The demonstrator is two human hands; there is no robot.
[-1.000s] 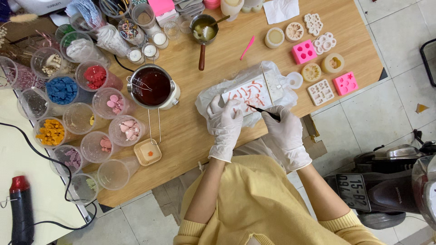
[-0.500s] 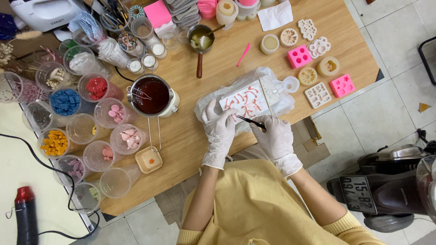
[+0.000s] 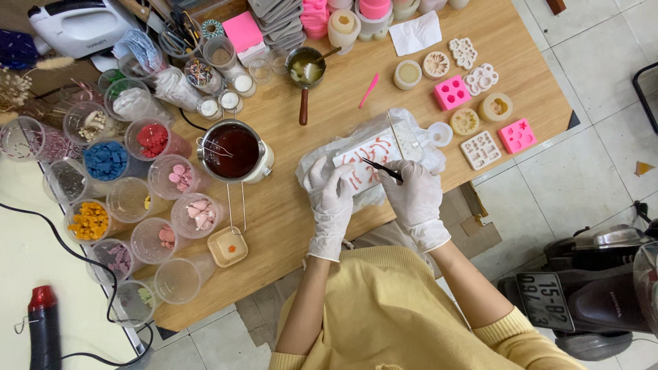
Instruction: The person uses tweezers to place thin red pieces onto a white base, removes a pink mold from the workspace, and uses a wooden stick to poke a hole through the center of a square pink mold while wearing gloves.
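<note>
White-gloved right hand (image 3: 413,199) pinches dark tweezers (image 3: 382,170) whose tips point up-left onto the white slab (image 3: 367,159) with pink strips, lying on crumpled plastic at the table's near edge, while the left hand (image 3: 331,199) rests curled against the slab's left end.

Bare worktop (image 3: 288,205) lay open in front of the left hand (image 3: 331,199), running toward the near edge. To that hand's left stood a metal pot of dark liquid (image 3: 229,147) with its wire handle reaching toward a small square dish (image 3: 228,247), and beyond them a crowd of clear cups (image 3: 147,185). Right of the right hand (image 3: 415,199), silicone moulds (image 3: 483,130) crowded the worktop. A small saucepan (image 3: 305,68) and a pink stick (image 3: 369,90) lay beyond, with open wood between.
</note>
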